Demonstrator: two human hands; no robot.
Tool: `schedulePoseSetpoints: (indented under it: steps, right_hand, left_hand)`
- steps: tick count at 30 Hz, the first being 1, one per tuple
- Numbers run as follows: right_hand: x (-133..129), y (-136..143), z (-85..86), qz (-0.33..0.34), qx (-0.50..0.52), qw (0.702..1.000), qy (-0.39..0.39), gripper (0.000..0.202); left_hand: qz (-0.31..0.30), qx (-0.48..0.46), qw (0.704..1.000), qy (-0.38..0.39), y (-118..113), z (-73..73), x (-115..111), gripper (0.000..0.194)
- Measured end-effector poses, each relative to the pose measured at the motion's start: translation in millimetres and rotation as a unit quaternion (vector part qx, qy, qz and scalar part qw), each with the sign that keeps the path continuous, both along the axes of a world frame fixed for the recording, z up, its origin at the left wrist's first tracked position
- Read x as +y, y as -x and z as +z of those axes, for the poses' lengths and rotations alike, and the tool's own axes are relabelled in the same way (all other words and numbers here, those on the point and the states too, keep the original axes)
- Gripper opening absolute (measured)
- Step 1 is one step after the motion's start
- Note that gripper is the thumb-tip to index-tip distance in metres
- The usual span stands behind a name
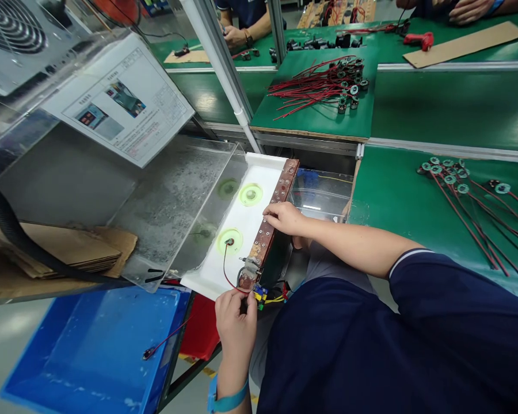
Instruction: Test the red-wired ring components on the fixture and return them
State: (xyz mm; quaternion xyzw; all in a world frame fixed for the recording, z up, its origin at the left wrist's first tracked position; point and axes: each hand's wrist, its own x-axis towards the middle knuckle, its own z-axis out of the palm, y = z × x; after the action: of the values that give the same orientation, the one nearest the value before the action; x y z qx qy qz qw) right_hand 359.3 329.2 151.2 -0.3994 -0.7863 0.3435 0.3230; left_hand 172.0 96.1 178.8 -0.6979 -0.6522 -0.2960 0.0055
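My left hand [236, 322], with a blue wristband, is closed in a pinch on the end of a thin red wire [225, 270], beside the lower end of a brown strip studded with screws [280, 192]. That wire runs up to a small round component [229, 242] seated on the lower yellow-green ring [221, 248] of a white panel [255, 168]. An upper yellow-green ring [251, 194] holds no wired part. Loosely bent, the fingers of my right hand [287, 218] rest on the strip's middle; I see nothing held in them.
A clear plastic guard [198, 201] stands left of the panel. Below it, a blue bin [90, 345] contains one wired part [148, 352]. Bundles of red-wired parts [323, 86] lie on green surfaces behind and at right [455, 175]. Co-workers' hands [470, 10] show at the far bench.
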Motion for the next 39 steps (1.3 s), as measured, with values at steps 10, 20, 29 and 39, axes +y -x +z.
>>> schedulePoseSetpoints:
  steps: [10,20,29,39]
  right_hand:
    - [0.2,-0.2,-2.2,0.002,0.001,1.000,-0.011,0.013]
    - [-0.4,-1.0,-8.0,0.001,0.001,1.000,-0.017,0.017]
    - [-2.4,-0.4,-3.3,-0.003,-0.013,1.000,-0.003,0.017]
    - [-2.2,-0.9,-3.3,0.006,-0.014,1.000,-0.015,0.018]
  left_hand:
    - [-0.002,-0.019,1.000,0.004,-3.2,4.1,0.0,0.015]
    - [0.022,-0.045,0.998,0.027,-8.4,3.9,-4.0,0.017]
    - [0.031,-0.042,0.998,0.025,-9.0,2.0,-4.0,0.018]
    - [0.036,-0.030,0.999,0.010,-7.5,-6.2,-4.5,0.017]
